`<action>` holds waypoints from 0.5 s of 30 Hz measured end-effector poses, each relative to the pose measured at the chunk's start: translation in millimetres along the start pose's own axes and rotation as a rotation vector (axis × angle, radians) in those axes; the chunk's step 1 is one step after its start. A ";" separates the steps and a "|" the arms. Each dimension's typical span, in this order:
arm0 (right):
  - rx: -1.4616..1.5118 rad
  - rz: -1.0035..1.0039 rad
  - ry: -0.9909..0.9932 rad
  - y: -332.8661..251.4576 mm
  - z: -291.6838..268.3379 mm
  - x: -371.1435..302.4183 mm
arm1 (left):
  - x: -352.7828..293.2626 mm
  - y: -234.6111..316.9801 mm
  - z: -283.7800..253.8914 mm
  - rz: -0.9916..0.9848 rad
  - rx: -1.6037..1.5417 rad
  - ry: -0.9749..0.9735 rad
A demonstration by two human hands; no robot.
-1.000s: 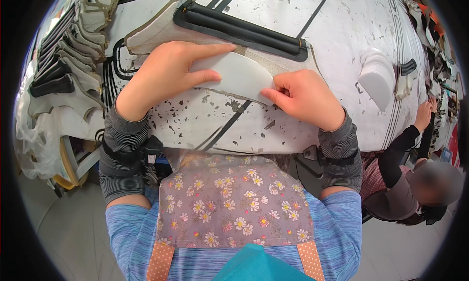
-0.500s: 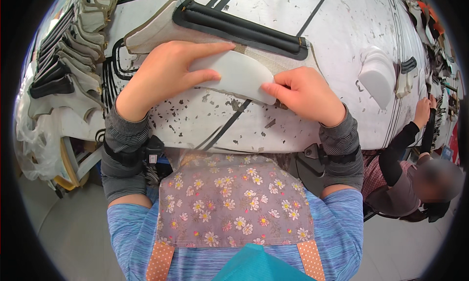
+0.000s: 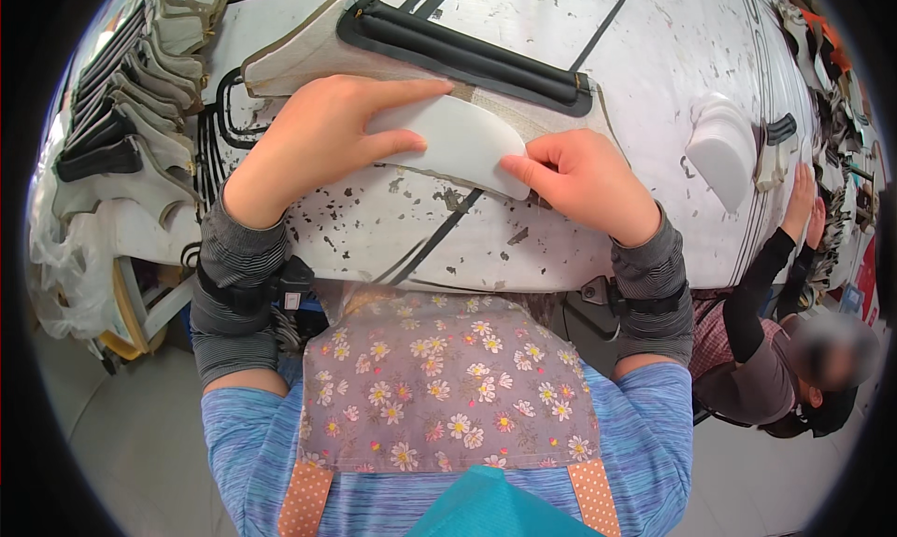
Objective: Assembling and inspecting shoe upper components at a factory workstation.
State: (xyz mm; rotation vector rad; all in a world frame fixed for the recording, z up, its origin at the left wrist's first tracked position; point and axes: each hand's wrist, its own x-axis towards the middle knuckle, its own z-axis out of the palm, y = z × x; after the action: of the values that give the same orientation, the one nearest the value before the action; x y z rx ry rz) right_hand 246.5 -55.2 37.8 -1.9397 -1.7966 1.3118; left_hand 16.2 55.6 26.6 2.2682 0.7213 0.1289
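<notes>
A white half-moon sheet [image 3: 458, 143] lies over the near edge of a beige fabric panel [image 3: 299, 51] on the worktable. My left hand [image 3: 322, 145] holds its left part, index finger along the far edge and thumb on the face. At the right end, my right hand [image 3: 584, 182] pinches the sheet, thumb on top and fingers bent, some hidden underneath. A black padded strip [image 3: 467, 49] runs along the panel's far side, just beyond my hands.
A stack of white half-moon sheets [image 3: 721, 149] stands to the right, beside a small black-and-beige piece [image 3: 775, 145]. Overlapping fabric panels with black strips [image 3: 140, 107] line the left. Scuffs mark the white table [image 3: 551, 247]. A co-worker [image 3: 757, 350] sits at the right, hands at the table.
My hands and the white sheet stay almost where they were. The panel has shifted very slightly. The co-worker's hands have moved, their fingers now stretched out.
</notes>
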 end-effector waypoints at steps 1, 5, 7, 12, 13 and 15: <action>0.001 0.001 0.000 0.6 1.3 -0.8 | 0.1 0.2 -0.1 0.001 -0.001 -0.001; -0.320 -0.125 0.144 -0.2 9.0 -4.9 | -0.5 -2.5 1.7 0.032 0.002 0.029; -0.397 -0.105 0.174 -1.7 12.6 -5.3 | -0.6 -1.8 1.6 0.059 0.018 0.051; -0.502 -0.144 0.211 -0.5 18.3 -5.2 | -4.4 4.1 -5.4 -0.013 0.083 0.061; -0.505 -0.147 0.217 -0.9 16.9 -5.3 | -5.4 2.7 -3.5 -0.010 0.087 0.066; -0.342 -0.173 0.188 -2.5 12.3 -4.5 | -6.9 -3.3 3.0 0.097 0.130 0.175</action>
State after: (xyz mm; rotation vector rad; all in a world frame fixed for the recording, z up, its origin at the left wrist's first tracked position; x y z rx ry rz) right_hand 236.8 -63.6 34.2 -1.9325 -2.1422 0.7813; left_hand 9.9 51.9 23.0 2.4393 0.7278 0.3396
